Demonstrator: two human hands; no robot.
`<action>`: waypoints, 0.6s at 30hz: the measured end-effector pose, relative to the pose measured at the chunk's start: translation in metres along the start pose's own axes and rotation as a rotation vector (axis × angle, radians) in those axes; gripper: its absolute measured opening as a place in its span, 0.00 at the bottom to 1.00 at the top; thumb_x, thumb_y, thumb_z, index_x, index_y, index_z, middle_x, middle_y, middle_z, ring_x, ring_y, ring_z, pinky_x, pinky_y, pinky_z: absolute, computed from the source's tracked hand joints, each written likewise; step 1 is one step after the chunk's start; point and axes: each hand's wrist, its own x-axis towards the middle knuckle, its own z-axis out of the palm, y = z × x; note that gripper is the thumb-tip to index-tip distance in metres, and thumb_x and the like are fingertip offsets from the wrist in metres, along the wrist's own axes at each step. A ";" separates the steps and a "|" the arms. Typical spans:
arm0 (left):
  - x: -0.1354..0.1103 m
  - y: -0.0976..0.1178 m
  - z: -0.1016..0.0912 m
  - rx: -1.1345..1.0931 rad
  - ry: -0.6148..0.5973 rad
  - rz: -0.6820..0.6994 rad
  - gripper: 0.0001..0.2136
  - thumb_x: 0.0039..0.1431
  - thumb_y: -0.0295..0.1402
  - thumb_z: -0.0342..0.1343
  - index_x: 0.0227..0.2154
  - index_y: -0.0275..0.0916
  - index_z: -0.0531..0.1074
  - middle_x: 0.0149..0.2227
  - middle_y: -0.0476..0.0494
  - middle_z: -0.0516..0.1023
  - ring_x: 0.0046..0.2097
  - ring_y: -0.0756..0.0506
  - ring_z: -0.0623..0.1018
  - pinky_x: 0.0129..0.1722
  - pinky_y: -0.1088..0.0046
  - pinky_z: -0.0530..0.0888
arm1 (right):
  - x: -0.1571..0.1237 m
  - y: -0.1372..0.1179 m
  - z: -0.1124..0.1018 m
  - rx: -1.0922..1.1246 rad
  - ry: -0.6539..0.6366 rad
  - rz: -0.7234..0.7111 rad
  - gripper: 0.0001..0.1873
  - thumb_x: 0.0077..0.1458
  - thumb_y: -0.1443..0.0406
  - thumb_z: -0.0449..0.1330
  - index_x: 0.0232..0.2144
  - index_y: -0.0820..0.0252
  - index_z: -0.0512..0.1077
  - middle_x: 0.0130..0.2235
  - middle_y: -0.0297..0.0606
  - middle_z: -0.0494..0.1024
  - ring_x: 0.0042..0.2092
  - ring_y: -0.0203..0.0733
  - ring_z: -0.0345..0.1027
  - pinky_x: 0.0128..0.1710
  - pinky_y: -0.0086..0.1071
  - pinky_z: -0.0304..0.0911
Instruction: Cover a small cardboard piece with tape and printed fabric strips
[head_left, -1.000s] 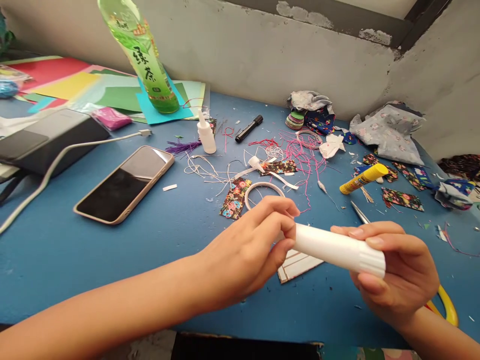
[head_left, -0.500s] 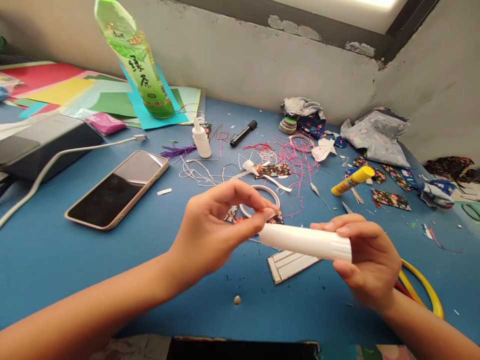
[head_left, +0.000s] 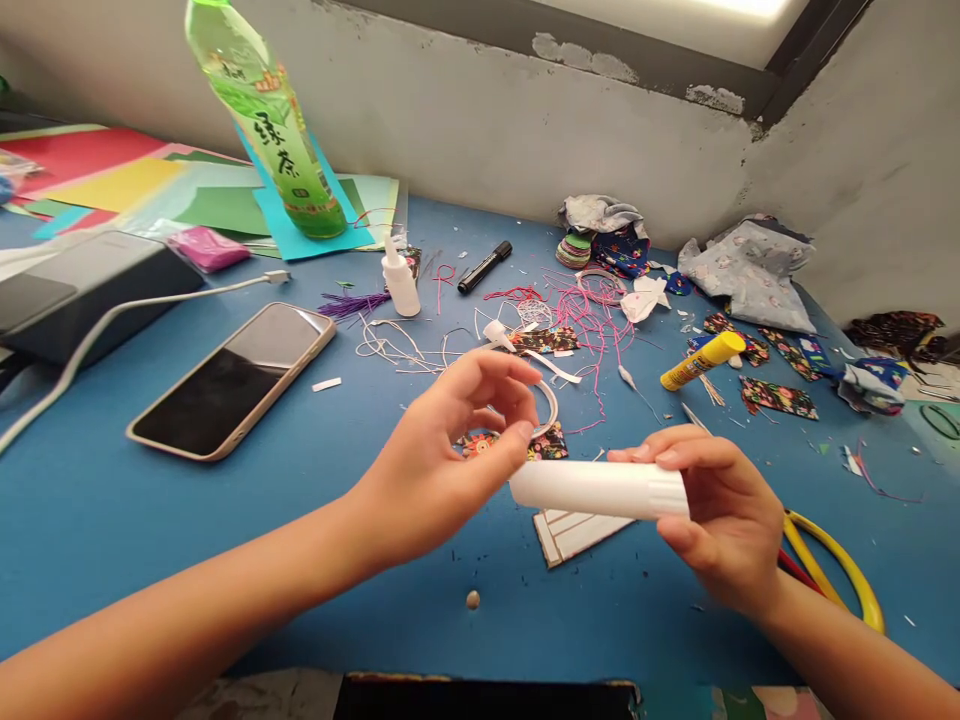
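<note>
White tube (head_left: 592,489), looks mid-handling
Right hand (head_left: 727,520) grips its ridged end over the blue table (head_left: 352,620); left hand (head_left: 427,470) loosely curled by the other end, fingers apart. Next move probably wants a steady hold.

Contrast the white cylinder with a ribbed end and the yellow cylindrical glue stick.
The white ribbed-end cylinder shows a plain side; the yellow cylindrical glue stick bears printing. The white cylinder is held nearly level in the right hand, while the glue stick stands on the blue table, farther from the camera. Both are tube-shaped.
</note>
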 end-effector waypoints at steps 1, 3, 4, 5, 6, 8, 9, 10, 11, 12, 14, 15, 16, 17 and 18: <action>-0.001 0.001 0.001 -0.022 -0.025 -0.009 0.13 0.55 0.22 0.54 0.42 0.40 0.65 0.31 0.52 0.71 0.33 0.53 0.74 0.32 0.78 0.73 | 0.000 0.000 0.000 -0.003 0.001 0.004 0.13 0.54 0.65 0.64 0.43 0.52 0.73 0.37 0.37 0.73 0.41 0.43 0.77 0.38 0.33 0.76; -0.003 0.003 0.001 -0.061 -0.055 -0.019 0.15 0.53 0.20 0.55 0.42 0.41 0.63 0.29 0.54 0.70 0.31 0.53 0.73 0.31 0.78 0.73 | 0.000 0.000 0.000 -0.004 0.003 0.007 0.13 0.54 0.65 0.65 0.43 0.52 0.73 0.37 0.37 0.73 0.40 0.43 0.78 0.37 0.32 0.76; -0.003 0.004 0.001 -0.076 -0.071 -0.021 0.16 0.52 0.19 0.56 0.41 0.41 0.62 0.28 0.55 0.70 0.31 0.53 0.73 0.32 0.77 0.72 | 0.000 0.000 0.000 -0.002 0.005 0.007 0.13 0.54 0.65 0.65 0.43 0.52 0.73 0.37 0.37 0.73 0.40 0.43 0.78 0.37 0.32 0.76; -0.003 0.005 0.001 -0.087 -0.084 -0.024 0.16 0.51 0.19 0.56 0.41 0.41 0.62 0.28 0.55 0.70 0.30 0.53 0.72 0.31 0.77 0.72 | 0.000 0.000 0.000 0.000 0.006 0.008 0.13 0.54 0.65 0.65 0.43 0.53 0.73 0.37 0.37 0.74 0.40 0.42 0.78 0.37 0.31 0.76; -0.003 0.006 0.000 -0.094 -0.093 -0.026 0.16 0.51 0.19 0.56 0.39 0.41 0.61 0.27 0.55 0.70 0.30 0.53 0.72 0.31 0.77 0.71 | 0.001 -0.001 0.000 0.004 0.007 0.010 0.13 0.54 0.65 0.65 0.43 0.53 0.73 0.37 0.37 0.74 0.40 0.41 0.77 0.37 0.31 0.76; -0.003 0.007 0.000 -0.100 -0.102 -0.023 0.15 0.51 0.19 0.55 0.37 0.42 0.60 0.27 0.55 0.69 0.29 0.53 0.71 0.30 0.77 0.70 | 0.001 -0.001 0.000 0.014 0.009 0.012 0.13 0.54 0.65 0.65 0.43 0.54 0.74 0.38 0.37 0.74 0.40 0.41 0.77 0.38 0.30 0.76; -0.003 0.007 -0.001 -0.102 -0.105 -0.019 0.14 0.50 0.19 0.55 0.35 0.42 0.59 0.27 0.55 0.68 0.29 0.53 0.70 0.30 0.76 0.70 | 0.000 0.000 0.000 0.021 0.011 0.010 0.13 0.54 0.65 0.65 0.43 0.54 0.74 0.38 0.37 0.74 0.41 0.41 0.77 0.39 0.30 0.76; -0.003 0.007 -0.001 -0.104 -0.106 -0.014 0.14 0.50 0.19 0.54 0.34 0.42 0.58 0.27 0.55 0.67 0.29 0.53 0.70 0.30 0.76 0.69 | 0.000 0.000 0.000 0.028 0.012 0.006 0.13 0.54 0.66 0.65 0.43 0.55 0.74 0.38 0.37 0.74 0.41 0.41 0.77 0.39 0.31 0.76; -0.003 0.007 -0.002 -0.106 -0.107 -0.009 0.14 0.50 0.19 0.53 0.33 0.42 0.58 0.26 0.55 0.66 0.29 0.53 0.69 0.29 0.76 0.69 | 0.000 0.000 0.000 0.035 0.012 0.002 0.13 0.53 0.66 0.65 0.43 0.55 0.74 0.38 0.37 0.73 0.42 0.41 0.77 0.39 0.31 0.76; -0.003 0.007 -0.002 -0.109 -0.106 -0.003 0.13 0.49 0.19 0.53 0.33 0.42 0.58 0.26 0.55 0.65 0.28 0.52 0.69 0.29 0.75 0.69 | 0.000 0.001 0.000 0.038 0.011 0.000 0.14 0.53 0.66 0.65 0.43 0.55 0.74 0.38 0.38 0.73 0.42 0.41 0.77 0.40 0.32 0.76; -0.004 0.007 -0.003 -0.115 -0.100 -0.003 0.12 0.48 0.20 0.52 0.31 0.42 0.57 0.25 0.55 0.64 0.28 0.51 0.69 0.28 0.75 0.69 | 0.000 0.001 0.000 0.034 0.011 0.001 0.13 0.54 0.66 0.65 0.43 0.55 0.74 0.38 0.38 0.73 0.42 0.42 0.76 0.40 0.33 0.77; -0.004 0.007 -0.003 -0.116 -0.093 -0.005 0.12 0.48 0.20 0.52 0.31 0.42 0.57 0.25 0.55 0.63 0.28 0.51 0.69 0.27 0.75 0.69 | 0.000 0.001 0.000 0.028 0.011 0.003 0.13 0.54 0.65 0.65 0.43 0.55 0.74 0.37 0.38 0.73 0.41 0.42 0.76 0.40 0.34 0.77; -0.003 0.008 -0.003 -0.108 -0.087 -0.011 0.11 0.48 0.21 0.52 0.31 0.42 0.58 0.25 0.54 0.63 0.27 0.51 0.69 0.27 0.75 0.70 | 0.000 0.001 0.000 0.019 0.011 0.002 0.13 0.54 0.65 0.65 0.43 0.54 0.74 0.37 0.38 0.73 0.41 0.42 0.76 0.40 0.35 0.77; -0.003 0.008 -0.003 -0.086 -0.080 -0.015 0.10 0.49 0.22 0.53 0.31 0.41 0.59 0.25 0.54 0.64 0.27 0.51 0.70 0.27 0.75 0.70 | 0.001 0.000 0.000 0.007 0.013 -0.002 0.13 0.54 0.66 0.65 0.43 0.54 0.74 0.37 0.38 0.73 0.41 0.42 0.76 0.39 0.35 0.77; -0.002 0.008 -0.004 -0.045 -0.076 -0.018 0.08 0.50 0.23 0.53 0.31 0.41 0.61 0.26 0.53 0.66 0.27 0.52 0.70 0.27 0.76 0.70 | 0.001 -0.001 0.001 -0.005 0.016 -0.012 0.13 0.54 0.66 0.64 0.43 0.54 0.74 0.37 0.38 0.73 0.41 0.42 0.76 0.39 0.35 0.77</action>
